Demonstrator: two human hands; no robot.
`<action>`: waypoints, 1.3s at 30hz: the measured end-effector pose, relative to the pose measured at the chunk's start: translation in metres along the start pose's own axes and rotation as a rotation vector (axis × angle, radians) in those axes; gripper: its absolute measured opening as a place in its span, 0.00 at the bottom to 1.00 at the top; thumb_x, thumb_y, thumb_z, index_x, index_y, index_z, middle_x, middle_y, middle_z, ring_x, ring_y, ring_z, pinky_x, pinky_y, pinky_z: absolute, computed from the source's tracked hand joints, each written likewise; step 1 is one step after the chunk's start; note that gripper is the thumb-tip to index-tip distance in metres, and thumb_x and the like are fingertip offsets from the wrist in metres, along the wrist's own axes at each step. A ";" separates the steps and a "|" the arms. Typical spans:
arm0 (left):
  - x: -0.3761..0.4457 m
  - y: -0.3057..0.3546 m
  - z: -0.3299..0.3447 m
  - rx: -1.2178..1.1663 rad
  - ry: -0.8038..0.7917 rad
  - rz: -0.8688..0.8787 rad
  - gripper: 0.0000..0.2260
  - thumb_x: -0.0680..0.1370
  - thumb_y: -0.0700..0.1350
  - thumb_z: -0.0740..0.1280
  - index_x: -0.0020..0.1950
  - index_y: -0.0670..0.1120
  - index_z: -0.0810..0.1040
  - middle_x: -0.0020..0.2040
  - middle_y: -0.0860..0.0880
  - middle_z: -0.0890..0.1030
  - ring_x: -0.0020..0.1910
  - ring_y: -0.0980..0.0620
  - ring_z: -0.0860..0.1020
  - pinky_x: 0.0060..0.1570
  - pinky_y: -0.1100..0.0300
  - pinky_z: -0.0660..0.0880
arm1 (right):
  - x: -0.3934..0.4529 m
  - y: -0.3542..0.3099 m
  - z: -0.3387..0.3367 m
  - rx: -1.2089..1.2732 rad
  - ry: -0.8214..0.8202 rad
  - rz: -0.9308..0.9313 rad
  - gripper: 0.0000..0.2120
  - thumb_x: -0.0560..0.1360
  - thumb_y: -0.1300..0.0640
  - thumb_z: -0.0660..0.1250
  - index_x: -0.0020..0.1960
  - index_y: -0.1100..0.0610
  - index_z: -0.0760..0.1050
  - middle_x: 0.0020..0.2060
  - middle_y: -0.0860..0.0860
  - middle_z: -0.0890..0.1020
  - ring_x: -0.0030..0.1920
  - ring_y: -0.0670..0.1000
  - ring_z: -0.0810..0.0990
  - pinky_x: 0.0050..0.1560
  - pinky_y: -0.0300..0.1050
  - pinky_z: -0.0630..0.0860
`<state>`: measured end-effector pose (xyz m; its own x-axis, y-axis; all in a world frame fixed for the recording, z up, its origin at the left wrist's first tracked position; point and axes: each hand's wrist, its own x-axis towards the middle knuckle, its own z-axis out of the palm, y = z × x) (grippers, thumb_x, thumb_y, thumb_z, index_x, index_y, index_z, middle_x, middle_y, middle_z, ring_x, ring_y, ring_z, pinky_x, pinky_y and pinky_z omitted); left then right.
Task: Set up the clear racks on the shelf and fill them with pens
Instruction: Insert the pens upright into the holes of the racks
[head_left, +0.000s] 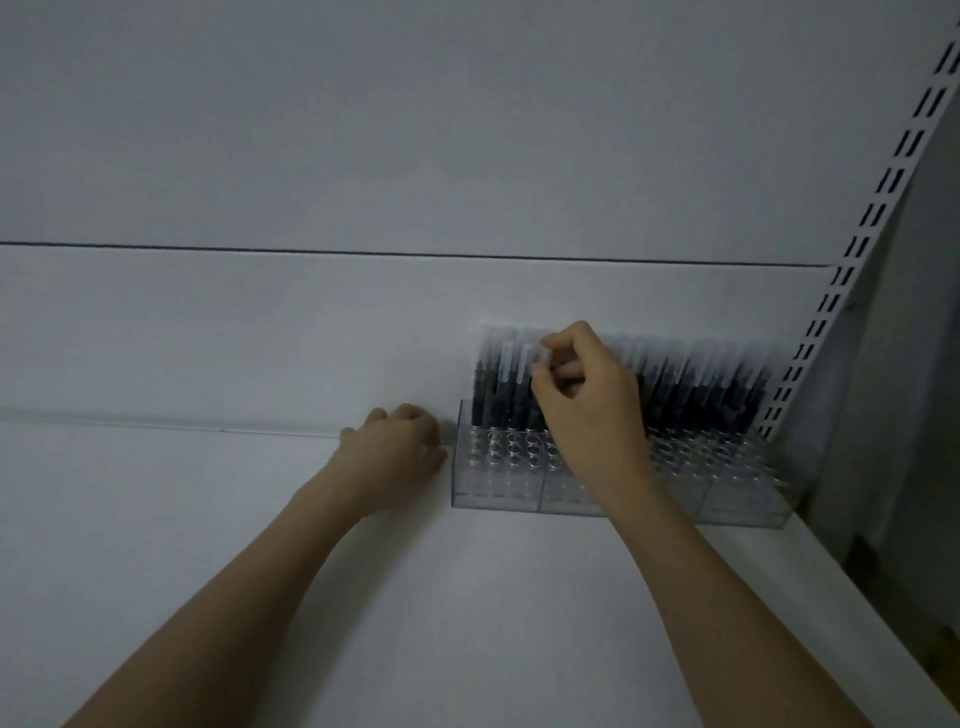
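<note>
Clear racks (498, 488) stand side by side on the white shelf (467, 597) against the back wall, reaching to the right corner. Dark pens with clear caps (701, 379) fill their back rows upright; the front holes are open. My right hand (587, 395) is over the left rack and pinches the capped top of one pen (543, 358) between thumb and fingers. My left hand (400, 457) lies on the shelf with curled fingers, just left of the leftmost rack's side; contact with the rack is unclear.
A slotted white upright (862, 234) runs diagonally up the right corner. A horizontal seam (363, 253) crosses the back panel above the pens. The shelf's right edge (857, 597) drops off toward a dark area.
</note>
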<state>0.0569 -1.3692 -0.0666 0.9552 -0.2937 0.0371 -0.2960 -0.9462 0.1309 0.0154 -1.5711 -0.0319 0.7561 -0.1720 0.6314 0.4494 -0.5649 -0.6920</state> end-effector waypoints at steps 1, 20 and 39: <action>-0.001 0.006 0.000 -0.003 0.023 -0.030 0.13 0.82 0.53 0.57 0.61 0.51 0.75 0.68 0.51 0.71 0.63 0.44 0.69 0.59 0.45 0.70 | 0.000 0.000 0.000 -0.015 0.018 -0.027 0.05 0.78 0.62 0.67 0.49 0.54 0.73 0.41 0.48 0.77 0.40 0.47 0.77 0.40 0.42 0.78; -0.154 -0.080 -0.054 -0.112 0.121 -0.503 0.22 0.81 0.59 0.59 0.73 0.52 0.69 0.71 0.49 0.73 0.67 0.47 0.72 0.66 0.51 0.71 | -0.019 -0.139 0.104 -0.045 -0.820 -0.180 0.18 0.82 0.46 0.60 0.69 0.50 0.72 0.66 0.48 0.77 0.64 0.50 0.74 0.63 0.45 0.71; -0.377 -0.408 -0.089 -0.228 0.379 -0.650 0.14 0.80 0.45 0.64 0.66 0.50 0.76 0.63 0.49 0.77 0.61 0.47 0.75 0.60 0.50 0.74 | -0.118 -0.305 0.403 -0.279 -1.030 -0.172 0.23 0.82 0.47 0.59 0.74 0.55 0.66 0.71 0.54 0.70 0.69 0.55 0.69 0.67 0.51 0.69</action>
<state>-0.1821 -0.8603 -0.0461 0.8848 0.4142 0.2132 0.2912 -0.8490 0.4409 -0.0190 -1.0533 -0.0363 0.7880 0.6152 0.0245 0.5622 -0.7027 -0.4360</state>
